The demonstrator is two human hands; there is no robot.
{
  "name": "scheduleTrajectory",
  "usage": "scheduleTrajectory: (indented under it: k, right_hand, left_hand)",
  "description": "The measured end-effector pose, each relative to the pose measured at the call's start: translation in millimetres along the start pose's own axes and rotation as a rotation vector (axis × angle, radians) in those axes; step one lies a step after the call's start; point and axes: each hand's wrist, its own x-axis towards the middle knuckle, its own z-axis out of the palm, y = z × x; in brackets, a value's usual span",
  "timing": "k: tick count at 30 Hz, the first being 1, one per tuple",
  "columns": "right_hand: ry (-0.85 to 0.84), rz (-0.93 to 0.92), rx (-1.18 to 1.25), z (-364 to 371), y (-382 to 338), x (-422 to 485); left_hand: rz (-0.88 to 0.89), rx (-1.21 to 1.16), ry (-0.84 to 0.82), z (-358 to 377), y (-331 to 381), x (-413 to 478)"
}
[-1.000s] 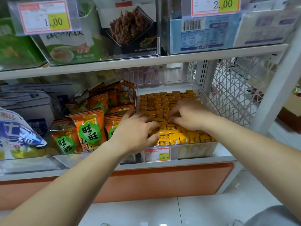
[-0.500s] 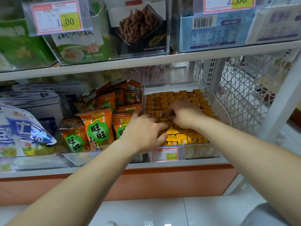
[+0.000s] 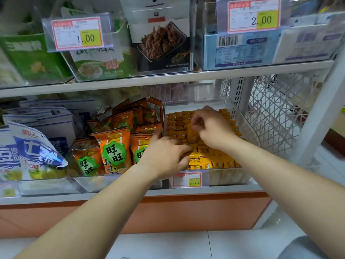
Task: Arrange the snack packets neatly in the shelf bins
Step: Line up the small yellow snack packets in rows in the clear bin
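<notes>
Our right grip (image 3: 212, 128) pinching one small orange packet (image 3: 191, 135) above the rows in the clear bin (image 3: 229, 176), our left grip (image 3: 164, 156) wide, fingers (image 3: 181, 148) flat on yellow packets (image 3: 209, 162)

Findings on finish: the clear bin (image 3: 229, 177) was transparent hard plastic, smooth and glossy. The small yellow packets (image 3: 205, 161) in it were shiny film, as were the orange packets (image 3: 113, 146) and the blue-and-white bag (image 3: 31, 154). Shelf board (image 3: 168, 79): smooth white, apparently painted metal, matt. Side mesh (image 3: 276, 116): white coated wire. Price tag (image 3: 186, 179): printed paper. Floor tiles (image 3: 164, 245): glossy. Orange base panel (image 3: 196, 210): smooth, low sheen
</notes>
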Motion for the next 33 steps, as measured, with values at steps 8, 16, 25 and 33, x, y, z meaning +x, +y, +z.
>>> scheduleTrajectory:
  k: [8, 16, 25, 33]
  right_hand:
    - [0.239, 0.02, 0.334, -42.9, -9.0, -31.3]
    - [0.066, -0.163, 0.598, -31.3, -27.1, -48.7]
    - [0.052, 0.132, 0.737, -22.9, -11.0, -20.8]
    - [0.114, 0.131, 0.426, -12.5, 8.8, -8.1]
  left_hand:
    - [-0.271, -0.58, 0.29, -22.1, 1.3, 4.8]
    - [-0.509, -1.322, 0.259, -44.8, 12.2, 19.3]
    - [-0.331, -1.228, 0.273, -42.0, 16.9, 14.9]
    - [-0.253, -0.033, 0.013, -25.4, -15.4, -1.0]
